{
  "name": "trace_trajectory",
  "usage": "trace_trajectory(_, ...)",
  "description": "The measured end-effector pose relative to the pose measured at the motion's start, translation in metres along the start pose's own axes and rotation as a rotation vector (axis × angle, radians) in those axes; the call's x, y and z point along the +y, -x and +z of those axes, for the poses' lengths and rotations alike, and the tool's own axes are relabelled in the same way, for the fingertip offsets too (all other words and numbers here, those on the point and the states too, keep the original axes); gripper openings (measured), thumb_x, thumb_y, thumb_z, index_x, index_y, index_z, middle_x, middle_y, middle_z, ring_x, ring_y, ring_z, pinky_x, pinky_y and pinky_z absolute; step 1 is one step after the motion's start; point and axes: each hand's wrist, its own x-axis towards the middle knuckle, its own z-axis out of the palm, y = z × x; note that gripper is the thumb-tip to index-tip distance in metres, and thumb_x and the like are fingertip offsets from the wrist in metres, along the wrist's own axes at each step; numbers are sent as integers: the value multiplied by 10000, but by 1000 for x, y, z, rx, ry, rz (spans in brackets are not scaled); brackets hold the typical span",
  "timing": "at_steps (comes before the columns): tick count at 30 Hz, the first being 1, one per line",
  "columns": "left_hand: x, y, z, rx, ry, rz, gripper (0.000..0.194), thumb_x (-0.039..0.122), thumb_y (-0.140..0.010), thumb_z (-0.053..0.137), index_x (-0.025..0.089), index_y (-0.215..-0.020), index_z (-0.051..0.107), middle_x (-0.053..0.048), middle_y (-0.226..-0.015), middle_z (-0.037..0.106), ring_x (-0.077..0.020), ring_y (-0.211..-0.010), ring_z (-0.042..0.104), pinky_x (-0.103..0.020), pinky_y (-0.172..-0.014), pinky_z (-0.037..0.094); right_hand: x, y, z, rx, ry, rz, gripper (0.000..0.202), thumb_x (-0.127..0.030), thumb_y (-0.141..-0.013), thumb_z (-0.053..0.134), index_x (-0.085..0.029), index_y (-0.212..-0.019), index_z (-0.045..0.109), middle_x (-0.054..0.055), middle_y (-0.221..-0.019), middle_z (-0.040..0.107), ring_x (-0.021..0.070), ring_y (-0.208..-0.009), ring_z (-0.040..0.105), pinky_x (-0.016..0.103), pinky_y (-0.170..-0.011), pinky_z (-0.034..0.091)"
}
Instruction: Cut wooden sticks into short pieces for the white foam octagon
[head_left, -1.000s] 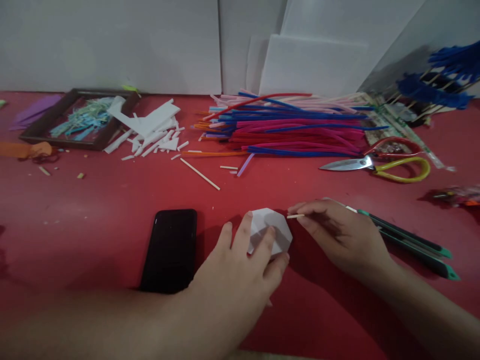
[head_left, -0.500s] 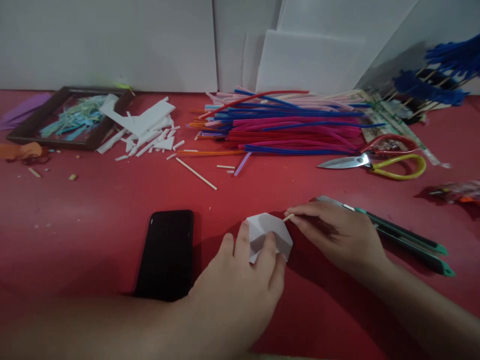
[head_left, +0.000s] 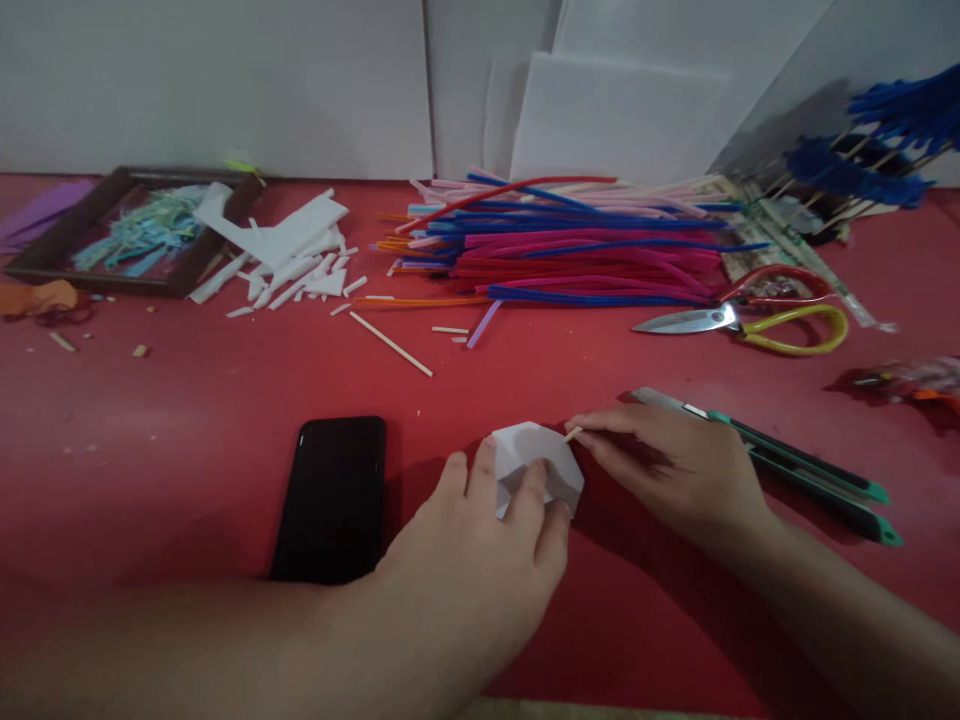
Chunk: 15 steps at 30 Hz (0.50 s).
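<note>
While One Hand Spreads over One White Piece, the Other Pinches One Short Stick

As the left hand [head_left: 480,560] lies palm down, its fingers stand apart, some resting on the single white, many-sided piece [head_left: 529,440]. That piece sits on the red worktop [head_left: 195,400], right of one black phone [head_left: 330,495]; it is partly covered and shows no clear long axis. The right hand [head_left: 675,465] has its fingers clamped on one short stick [head_left: 573,434]. The stick's long axis slants, its free end pointing down and left at the piece's upper right edge; whether it has gone in, I cannot tell.

Beyond lie two loose sticks, one long [head_left: 391,343] and one short [head_left: 450,330], both slanting or nearly level. One pair of scissors [head_left: 726,318] points left. Two green-ended black handles [head_left: 806,460] lie beside the right hand. The fuzzy coloured stems [head_left: 585,250] are too many to count.
</note>
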Motion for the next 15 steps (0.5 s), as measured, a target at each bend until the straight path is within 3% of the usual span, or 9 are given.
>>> trace_trajectory(8,-5,-3,-5,-27,4,6,381,276,-929,570,173,-1295,602,-144,-1317,630,-364,-1105,641,-474,-767,569,-2,0,-1,12,1,-44,141,-235,-898,580,-305,-940,696,-26,-852,774,165,-724,732,269,-622,584)
trace_trajectory(15,-4,2,-3,-14,17,-43,423,307,-882,635,178,-1284,611,-147,-1380,580,-453,-1238,540,-537,-849,555,-4,0,0,24,2,-91,162,-205,-902,565,-308,-924,689,-32,-851,773,163,-729,734,273,-652,590)
